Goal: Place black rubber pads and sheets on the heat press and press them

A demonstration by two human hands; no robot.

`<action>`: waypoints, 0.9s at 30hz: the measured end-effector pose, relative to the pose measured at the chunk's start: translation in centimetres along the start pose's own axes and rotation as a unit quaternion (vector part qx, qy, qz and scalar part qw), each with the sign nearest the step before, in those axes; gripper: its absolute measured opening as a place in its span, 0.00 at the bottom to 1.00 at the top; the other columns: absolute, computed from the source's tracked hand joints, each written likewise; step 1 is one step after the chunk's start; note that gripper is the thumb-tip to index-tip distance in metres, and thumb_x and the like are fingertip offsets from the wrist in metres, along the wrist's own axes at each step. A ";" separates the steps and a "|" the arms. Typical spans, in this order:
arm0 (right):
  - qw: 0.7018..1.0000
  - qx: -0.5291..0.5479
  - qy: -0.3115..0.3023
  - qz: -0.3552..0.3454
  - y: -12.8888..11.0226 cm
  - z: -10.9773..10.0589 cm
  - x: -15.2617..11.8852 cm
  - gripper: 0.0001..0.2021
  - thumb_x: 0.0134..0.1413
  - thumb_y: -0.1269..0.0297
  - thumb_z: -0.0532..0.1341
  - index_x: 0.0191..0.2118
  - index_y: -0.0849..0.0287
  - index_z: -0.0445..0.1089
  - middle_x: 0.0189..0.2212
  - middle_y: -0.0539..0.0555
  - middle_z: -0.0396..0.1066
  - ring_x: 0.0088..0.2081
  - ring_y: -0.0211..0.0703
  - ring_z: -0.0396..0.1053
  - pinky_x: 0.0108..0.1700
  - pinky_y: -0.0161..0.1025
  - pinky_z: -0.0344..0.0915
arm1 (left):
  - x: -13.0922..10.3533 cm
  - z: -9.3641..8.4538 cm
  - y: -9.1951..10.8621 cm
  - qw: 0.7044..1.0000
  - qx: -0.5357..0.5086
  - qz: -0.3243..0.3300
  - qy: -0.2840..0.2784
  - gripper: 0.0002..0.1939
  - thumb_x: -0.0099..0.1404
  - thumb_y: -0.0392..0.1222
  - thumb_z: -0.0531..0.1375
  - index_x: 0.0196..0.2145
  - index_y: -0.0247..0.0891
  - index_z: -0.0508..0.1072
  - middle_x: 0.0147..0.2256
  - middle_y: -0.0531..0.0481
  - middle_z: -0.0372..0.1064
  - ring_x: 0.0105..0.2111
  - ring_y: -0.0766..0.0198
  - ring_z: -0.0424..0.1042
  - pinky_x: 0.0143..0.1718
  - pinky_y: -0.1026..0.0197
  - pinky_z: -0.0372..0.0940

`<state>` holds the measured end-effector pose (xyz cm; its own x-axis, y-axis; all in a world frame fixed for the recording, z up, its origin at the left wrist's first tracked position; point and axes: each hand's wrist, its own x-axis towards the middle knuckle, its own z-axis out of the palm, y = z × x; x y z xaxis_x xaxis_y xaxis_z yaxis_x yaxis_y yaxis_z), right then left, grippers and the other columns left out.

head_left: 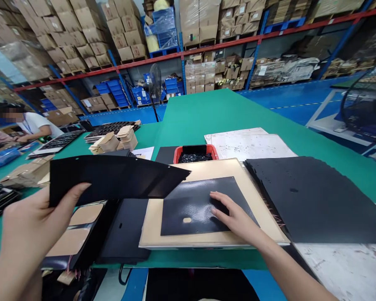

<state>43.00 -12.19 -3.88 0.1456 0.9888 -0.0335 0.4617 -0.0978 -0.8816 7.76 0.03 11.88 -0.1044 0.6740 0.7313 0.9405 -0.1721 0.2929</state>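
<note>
Fingers of the left hand pinch a thin black plastic sheet in the air — it may bend or slip. Right hand, fingers flat and open, presses a glossy black square sheet on the beige board — a push could shift it toward the red plastic tray.

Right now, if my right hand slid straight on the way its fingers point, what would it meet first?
The right hand lies flat on the black sheet, fingers pointing left. Its way along the sheet looks free up to the small cutout, though that may sit slightly off the line.
</note>
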 end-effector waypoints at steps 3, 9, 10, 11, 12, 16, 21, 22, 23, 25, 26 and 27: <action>0.992 0.119 -0.034 0.014 0.1 -0.5 -0.1 0.37 0.51 0.50 0.62 0.64 0.49 0.48 0.66 0.54 0.42 0.65 0.50 0.42 0.62 0.49 0.49 | -1.3 1.2 3.3 0.992 -0.111 -0.036 -0.054 0.30 0.42 0.70 0.58 0.17 0.36 0.70 0.14 0.57 0.56 0.20 0.69 0.58 0.17 0.69 0.51; 0.952 0.305 -0.018 -0.007 -0.8 -2.0 -0.1 0.25 0.49 0.52 0.65 0.52 0.55 0.67 0.52 0.56 0.67 0.54 0.51 0.64 0.57 0.48 0.59 | -4.2 5.5 6.4 0.936 -0.280 -0.089 -0.192 0.21 0.49 0.60 0.63 0.29 0.38 0.77 0.30 0.51 0.76 0.33 0.53 0.73 0.26 0.61 0.67; 0.955 0.295 0.005 0.013 -0.9 -2.5 -0.3 0.22 0.49 0.51 0.65 0.48 0.56 0.71 0.48 0.56 0.71 0.50 0.52 0.67 0.54 0.49 0.61 | -4.7 6.2 6.7 0.925 -0.302 -0.092 -0.212 0.21 0.51 0.59 0.62 0.31 0.38 0.78 0.33 0.50 0.77 0.36 0.52 0.73 0.30 0.60 0.68; 0.959 0.279 0.028 0.031 -0.9 -3.1 -0.5 0.20 0.47 0.50 0.65 0.44 0.57 0.73 0.44 0.56 0.73 0.48 0.53 0.68 0.52 0.49 0.63 | -5.2 6.9 7.0 0.914 -0.318 -0.096 -0.233 0.21 0.52 0.59 0.62 0.33 0.39 0.78 0.35 0.50 0.77 0.38 0.51 0.74 0.33 0.58 0.69; 0.963 0.261 0.048 0.045 -0.9 -3.7 -0.7 0.20 0.46 0.49 0.65 0.41 0.58 0.74 0.41 0.56 0.74 0.47 0.54 0.69 0.51 0.49 0.64 | -5.7 7.6 7.2 0.905 -0.326 -0.101 -0.255 0.21 0.52 0.58 0.62 0.35 0.38 0.77 0.37 0.49 0.77 0.39 0.51 0.74 0.36 0.57 0.70; 0.972 0.203 0.084 0.087 -0.1 -5.8 -1.6 0.20 0.43 0.46 0.66 0.35 0.58 0.75 0.35 0.56 0.75 0.43 0.55 0.71 0.45 0.47 0.68 | -7.3 9.9 7.3 0.851 -0.358 -0.149 -0.355 0.23 0.49 0.57 0.65 0.36 0.36 0.76 0.38 0.46 0.76 0.40 0.49 0.74 0.39 0.53 0.70; 0.961 0.228 0.070 0.142 0.7 -6.8 -1.9 0.20 0.41 0.47 0.67 0.34 0.60 0.74 0.35 0.56 0.76 0.41 0.51 0.72 0.44 0.43 0.68 | -9.0 11.3 7.4 0.691 -0.457 -0.251 -0.501 0.26 0.44 0.53 0.70 0.38 0.35 0.75 0.39 0.44 0.76 0.40 0.50 0.75 0.41 0.52 0.71; 0.958 0.236 0.063 0.149 0.8 -6.9 -1.9 0.21 0.40 0.47 0.68 0.35 0.59 0.75 0.36 0.56 0.76 0.41 0.51 0.72 0.45 0.43 0.68 | -9.3 11.4 7.4 0.679 -0.456 -0.258 -0.514 0.26 0.43 0.52 0.70 0.38 0.34 0.76 0.39 0.44 0.76 0.39 0.51 0.75 0.42 0.52 0.71; 0.957 0.240 0.057 0.155 0.8 -6.9 -1.8 0.21 0.40 0.47 0.68 0.35 0.59 0.75 0.36 0.57 0.76 0.42 0.51 0.72 0.45 0.43 0.68 | -9.6 11.6 7.4 0.677 -0.449 -0.260 -0.522 0.26 0.42 0.52 0.71 0.37 0.34 0.76 0.38 0.43 0.76 0.39 0.50 0.75 0.42 0.52 0.71; 0.958 0.232 0.045 0.161 1.1 -6.9 -1.8 0.21 0.40 0.47 0.68 0.37 0.59 0.75 0.38 0.57 0.75 0.43 0.51 0.71 0.46 0.42 0.68 | -10.1 12.0 7.4 0.686 -0.428 -0.255 -0.531 0.25 0.42 0.53 0.70 0.35 0.34 0.76 0.37 0.43 0.77 0.39 0.49 0.75 0.42 0.51 0.71; 0.960 0.224 0.040 0.163 1.2 -6.9 -1.8 0.22 0.41 0.47 0.67 0.37 0.58 0.75 0.38 0.57 0.75 0.43 0.51 0.71 0.46 0.42 0.68 | -10.3 12.1 7.3 0.693 -0.418 -0.247 -0.533 0.25 0.41 0.53 0.70 0.35 0.34 0.77 0.37 0.43 0.77 0.39 0.49 0.75 0.42 0.51 0.71; 0.962 0.214 0.036 0.166 1.5 -6.9 -1.8 0.22 0.41 0.46 0.67 0.37 0.59 0.75 0.38 0.57 0.75 0.43 0.51 0.71 0.47 0.42 0.68 | -10.4 12.3 7.3 0.701 -0.409 -0.237 -0.534 0.25 0.41 0.54 0.70 0.35 0.34 0.77 0.37 0.43 0.77 0.40 0.49 0.75 0.42 0.50 0.70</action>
<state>49.47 -14.91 -1.83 0.2906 0.8993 -0.3267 -0.0205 -0.3355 -0.9418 19.70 0.54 -1.15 0.3703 0.8724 -0.3190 0.3366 0.1940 0.9214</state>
